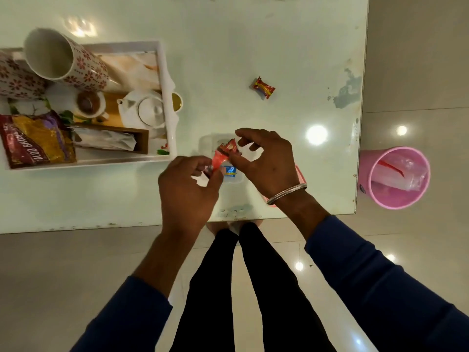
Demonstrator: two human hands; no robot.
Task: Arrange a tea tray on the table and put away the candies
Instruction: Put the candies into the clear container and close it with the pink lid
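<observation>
Both hands pinch one red candy wrapper (223, 153) above a clear plastic container (206, 143) near the table's front edge. My left hand (186, 189) grips its lower end, my right hand (266, 163) its upper end. A blue candy (229, 171) lies in the container below. Another red and yellow candy (263, 87) lies alone on the table to the right. The white tea tray (166, 80) at the left carries a white teapot (146, 111), a small cup (90, 104), two floral mugs (68, 62), a snack packet (35, 141) and a wooden holder (142, 141).
A pink bin (396, 177) lined with plastic stands on the floor off the table's right corner. The pink container lid (300, 175) pokes out under my right wrist. A small yellow-filled cup (177, 101) sits beside the tray's right rim. My legs stand at the table's front edge.
</observation>
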